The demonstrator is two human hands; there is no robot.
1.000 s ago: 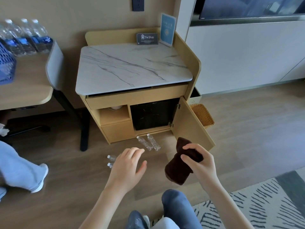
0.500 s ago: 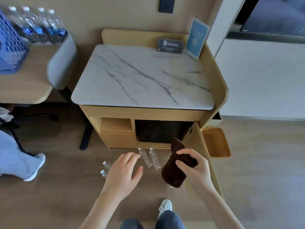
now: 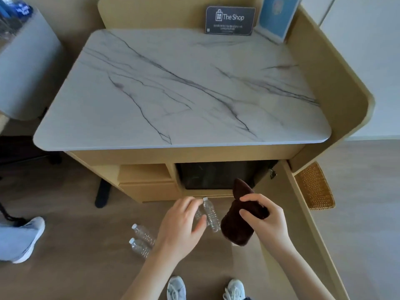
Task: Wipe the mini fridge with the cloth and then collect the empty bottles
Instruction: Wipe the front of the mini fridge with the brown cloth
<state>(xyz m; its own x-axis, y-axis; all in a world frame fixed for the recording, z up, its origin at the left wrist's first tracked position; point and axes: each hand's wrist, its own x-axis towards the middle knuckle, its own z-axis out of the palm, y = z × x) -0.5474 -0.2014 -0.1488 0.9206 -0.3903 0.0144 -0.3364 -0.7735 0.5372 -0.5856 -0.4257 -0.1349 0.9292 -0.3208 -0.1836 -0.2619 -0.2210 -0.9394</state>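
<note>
The black mini fridge (image 3: 216,174) sits in the lower right bay of a wooden cabinet, under the marble top (image 3: 181,89). My right hand (image 3: 265,219) grips a dark brown cloth (image 3: 238,226) just in front of and below the fridge. My left hand (image 3: 184,226) hovers with fingers spread over the floor, holding nothing. Several empty clear bottles lie on the floor: one (image 3: 211,214) between my hands, another partly hidden under my left fingers, and two (image 3: 141,239) to the left of my left wrist.
The cabinet door (image 3: 303,213) stands open to the right of my right arm. A wicker basket (image 3: 315,187) is on the floor beyond it. Another person's shoe (image 3: 28,239) is at the left. Two signs (image 3: 229,20) stand at the back of the top.
I have moved closer to the cabinet, which now fills the view. Both hands kept their pose, the cloth still in my right hand, now just before the fridge.
</note>
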